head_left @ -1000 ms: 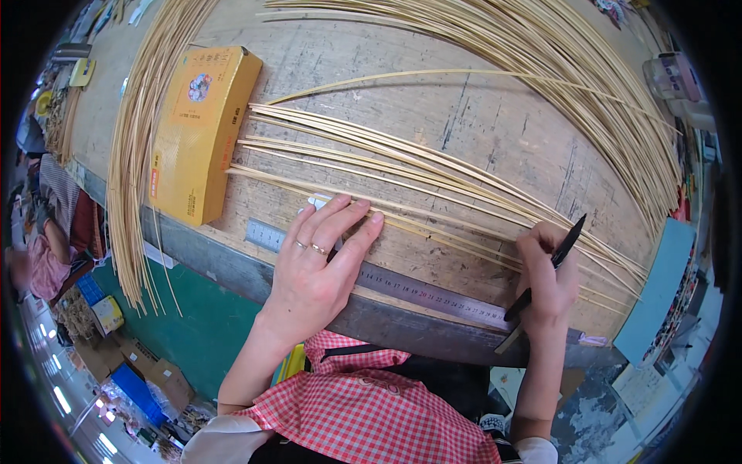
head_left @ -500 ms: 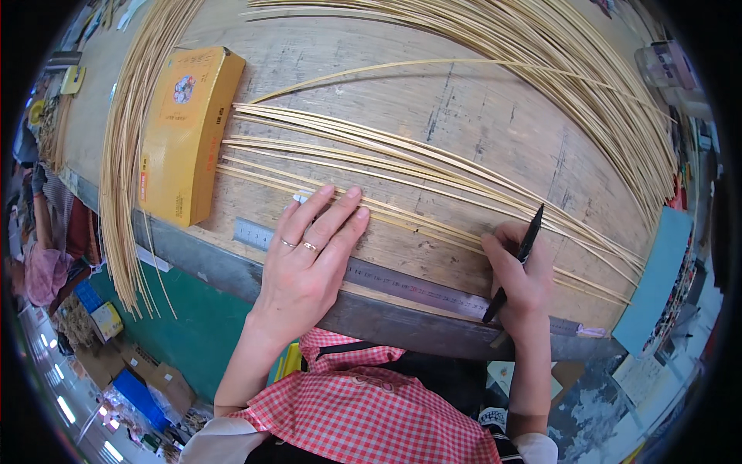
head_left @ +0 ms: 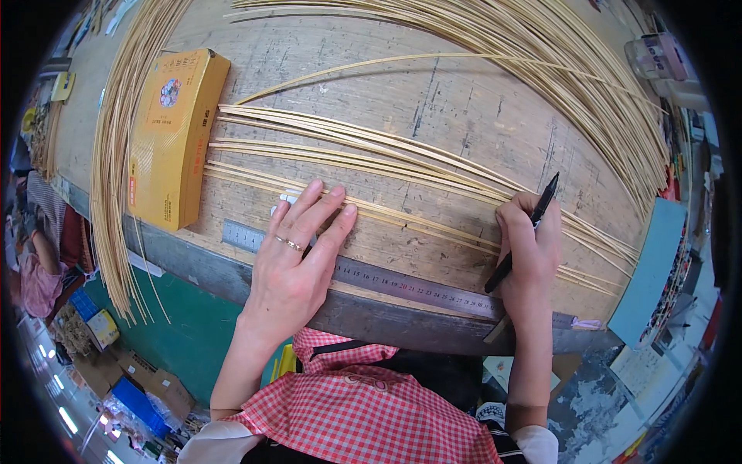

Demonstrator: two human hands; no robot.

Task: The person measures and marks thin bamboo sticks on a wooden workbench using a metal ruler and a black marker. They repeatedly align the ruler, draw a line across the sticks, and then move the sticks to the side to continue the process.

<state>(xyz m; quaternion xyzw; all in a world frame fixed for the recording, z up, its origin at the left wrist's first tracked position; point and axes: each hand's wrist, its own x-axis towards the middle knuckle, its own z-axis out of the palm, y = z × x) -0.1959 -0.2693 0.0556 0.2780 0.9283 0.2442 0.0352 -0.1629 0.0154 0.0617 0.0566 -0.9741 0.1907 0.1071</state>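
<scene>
My left hand (head_left: 292, 251) lies flat with its fingers apart, its fingertips resting on the nearest thin bamboo strips (head_left: 421, 223). Pinched in my right hand (head_left: 532, 243) is a black pen (head_left: 546, 196), tilted across the palm. The fingertips of that hand touch the right part of the strips. More strips (head_left: 348, 164) lie in loose rows farther back, running from a yellow box (head_left: 168, 139) on the left toward a blue-green block (head_left: 648, 271) on the right. Under my left hand a steel ruler (head_left: 402, 287) runs along the table's front edge, partly covered.
A long bundle of strips (head_left: 116, 162) hangs over the front edge at the left. Another large bundle (head_left: 587, 93) fills the back right. One strip (head_left: 371, 63) arches across the wooden table (head_left: 464, 100). A plastic jar (head_left: 657, 58) stands at the far right.
The view has shifted slightly. My right hand has moved a little rightward and up, still gripping the pen, which is now turned a bit. My left hand stays on the strips.
</scene>
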